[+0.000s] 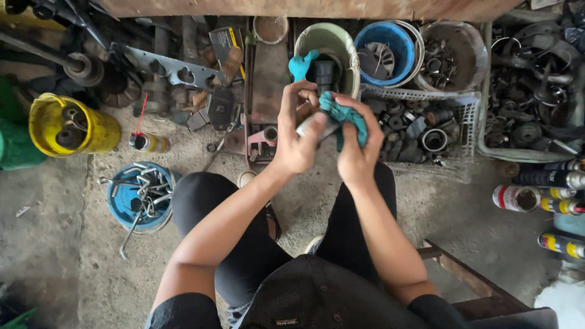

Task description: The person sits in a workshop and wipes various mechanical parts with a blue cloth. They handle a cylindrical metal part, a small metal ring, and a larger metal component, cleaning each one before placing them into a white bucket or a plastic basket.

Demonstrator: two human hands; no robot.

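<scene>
My left hand point(295, 137) grips a small grey metal part point(317, 127) in front of my knees. A teal rag point(344, 116) is pressed against that part by my right hand point(356, 146), whose fingers are folded into the cloth. One end of the rag sticks up above my left fingers. Most of the metal part is hidden by both hands and the cloth. I am squatting over a concrete floor, knees in black trousers below the hands.
A pale green bucket point(347, 52), a blue bucket point(396, 36) and a white plastic basket point(469, 103) of metal parts stand just beyond my hands. A blue tub point(119, 198) of wrenches and a yellow bucket point(100, 131) sit left. Spray cans point(536, 198) lie right.
</scene>
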